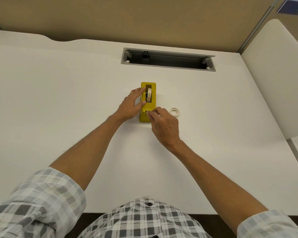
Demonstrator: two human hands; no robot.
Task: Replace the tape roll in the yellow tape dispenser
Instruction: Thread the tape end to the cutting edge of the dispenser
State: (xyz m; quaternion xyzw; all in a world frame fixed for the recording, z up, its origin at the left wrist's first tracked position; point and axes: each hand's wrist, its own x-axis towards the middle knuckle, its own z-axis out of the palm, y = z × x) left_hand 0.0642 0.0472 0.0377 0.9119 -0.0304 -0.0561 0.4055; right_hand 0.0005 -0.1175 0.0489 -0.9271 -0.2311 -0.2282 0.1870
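The yellow tape dispenser (153,100) stands on the white desk (58,100), its long side running away from me. A cream tape roll (149,95) sits upright in its well. My left hand (130,107) rests against the dispenser's left side, index finger at the well's edge and thumb on the body. My right hand (163,125) is at the near end by the cutter, thumb and forefinger pinched together, seemingly on the tape's end. A second, thin tape ring (174,111) lies flat on the desk just right of the dispenser.
A grey cable slot (168,59) is cut into the desk behind the dispenser. Tan partition walls (144,18) close off the back, and a white side panel (273,74) stands at the right. The desk's front edge is near my checked shirt.
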